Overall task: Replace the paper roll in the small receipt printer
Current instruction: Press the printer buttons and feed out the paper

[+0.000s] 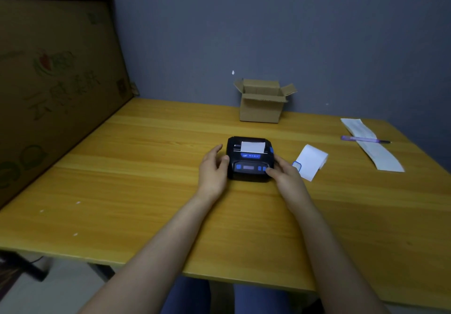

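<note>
Here, left hand point(212, 170) open against printer point(249, 158), right hand point(284, 170) fingers on its buttons

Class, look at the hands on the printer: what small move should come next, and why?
Probably press a front-panel button with the right hand, whose fingertips rest at the blue buttons, to feed the paper. The receipt printer looks closed with paper showing at its slot, and the left hand steadies it.

A black printer point(249, 158) with blue buttons, white paper point(253, 147), a yellow wood-grain table point(146, 179), a brown box point(262, 101), a purple pen point(363, 139).
</note>
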